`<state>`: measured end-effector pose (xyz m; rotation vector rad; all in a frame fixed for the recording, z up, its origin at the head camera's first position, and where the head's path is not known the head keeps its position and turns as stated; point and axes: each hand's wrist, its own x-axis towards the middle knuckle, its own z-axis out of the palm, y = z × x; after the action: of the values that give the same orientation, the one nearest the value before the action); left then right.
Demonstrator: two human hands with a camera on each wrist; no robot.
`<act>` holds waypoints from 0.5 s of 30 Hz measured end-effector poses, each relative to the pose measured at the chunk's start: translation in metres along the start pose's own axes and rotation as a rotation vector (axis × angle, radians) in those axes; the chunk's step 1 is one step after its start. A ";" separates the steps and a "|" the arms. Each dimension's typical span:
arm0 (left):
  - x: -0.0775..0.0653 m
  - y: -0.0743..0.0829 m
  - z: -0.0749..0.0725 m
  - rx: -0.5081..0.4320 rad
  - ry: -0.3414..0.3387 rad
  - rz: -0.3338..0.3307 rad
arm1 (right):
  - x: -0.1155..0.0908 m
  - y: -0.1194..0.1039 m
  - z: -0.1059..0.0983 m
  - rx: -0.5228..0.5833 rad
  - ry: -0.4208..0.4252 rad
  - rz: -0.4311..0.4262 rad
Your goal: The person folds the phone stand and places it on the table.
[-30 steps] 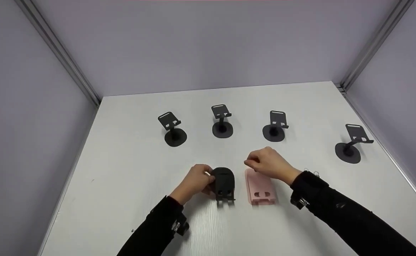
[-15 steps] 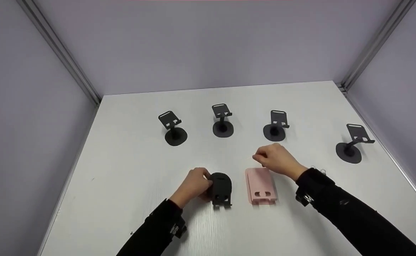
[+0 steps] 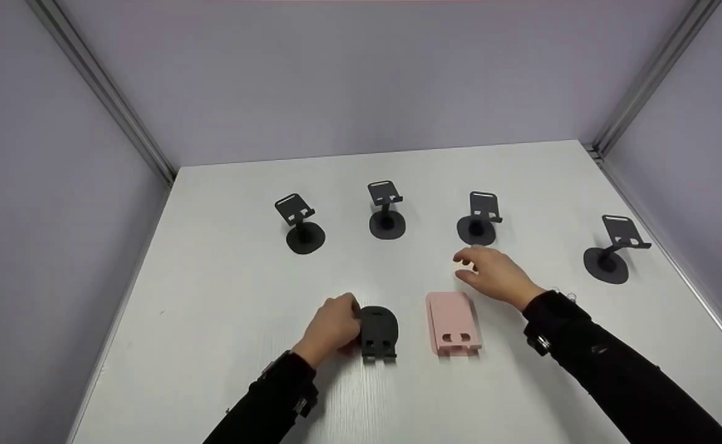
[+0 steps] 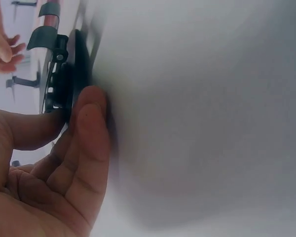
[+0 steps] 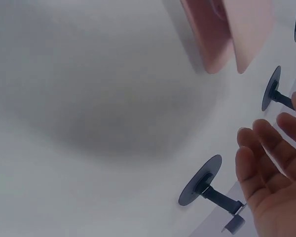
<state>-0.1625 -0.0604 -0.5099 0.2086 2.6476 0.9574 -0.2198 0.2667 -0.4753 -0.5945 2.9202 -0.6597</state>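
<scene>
In the head view a folded black phone stand [image 3: 379, 333] lies flat on the white table. My left hand [image 3: 333, 324] pinches its left edge. The left wrist view shows the thumb above the folded black stand [image 4: 64, 84] and the fingers at its underside, close against the tabletop. To the right lies a folded pink phone stand [image 3: 452, 320], untouched. My right hand [image 3: 493, 274] hovers above and right of the pink stand, fingers loosely spread and holding nothing. From the right wrist, the fingers of that hand [image 5: 276, 173] appear beside the unfolded black stands.
Several unfolded black phone stands stand along the back of the table: one at left [image 3: 304, 237], one left of centre [image 3: 386, 225], one right of centre [image 3: 476, 229] and one at far right [image 3: 605, 265]. Pale walls [image 3: 361, 80] enclose the table's back and sides.
My left hand has drawn the black stand slightly toward me and left. My right hand has moved away from the pink stand, up and right, and its fingers have spread.
</scene>
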 end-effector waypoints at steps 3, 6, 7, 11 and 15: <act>-0.001 -0.001 0.000 0.027 0.011 0.007 | -0.004 0.008 0.002 -0.028 -0.033 0.010; -0.002 -0.002 0.000 0.041 0.016 0.014 | -0.009 0.016 0.005 -0.056 -0.037 0.007; -0.003 -0.002 0.000 0.046 0.019 0.018 | -0.011 0.018 0.006 -0.069 -0.036 0.000; -0.004 -0.003 0.000 0.035 0.016 0.026 | -0.016 0.026 0.010 -0.117 -0.037 -0.015; -0.005 -0.004 0.000 0.033 0.017 0.029 | -0.019 0.031 0.012 -0.129 -0.061 -0.013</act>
<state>-0.1576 -0.0643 -0.5110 0.2483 2.6849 0.9289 -0.2110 0.2950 -0.4997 -0.6344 2.9202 -0.4487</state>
